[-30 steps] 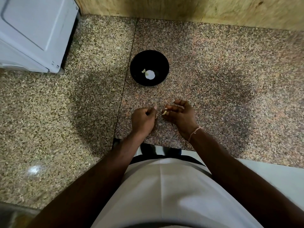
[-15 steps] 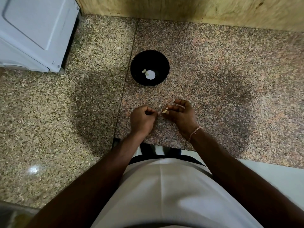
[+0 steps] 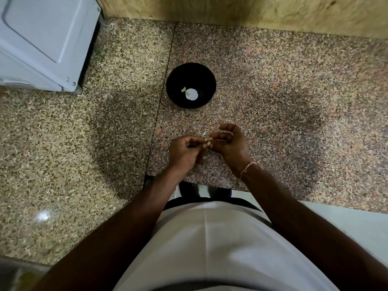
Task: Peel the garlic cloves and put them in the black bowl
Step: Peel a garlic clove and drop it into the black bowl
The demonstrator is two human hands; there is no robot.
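A speckled granite desk (image 3: 273,85) is seen from above, with a wooden wall panel (image 3: 231,9) along its far edge and a white appliance (image 3: 42,38) at the far left.

The black bowl (image 3: 175,80) stands on the desk, far of both hands and well apart from them. Inside it 1 pale peeled clove (image 3: 183,89) is seen lying just left of a round white patch (image 3: 192,94) at the bottom; whether that patch is garlic or a reflection cannot be told.

The left hand (image 3: 184,153) and right hand (image 3: 233,143) are held together above the near-centre of the desk, fingertips meeting. A small garlic clove (image 3: 207,140) is pinched between them: the left fingers are curled with the thumb and forefinger closed on it, and the right thumb and fingers are curled round its other end. A thin pale sliver of skin (image 3: 204,134) is seen sticking up from the clove at the far side. The clove is mostly hidden by the fingers, so its degree of peeling cannot be told.

A thin bracelet (image 3: 247,166) is noted on the right wrist. A white garment (image 3: 220,244) fills the near foreground.
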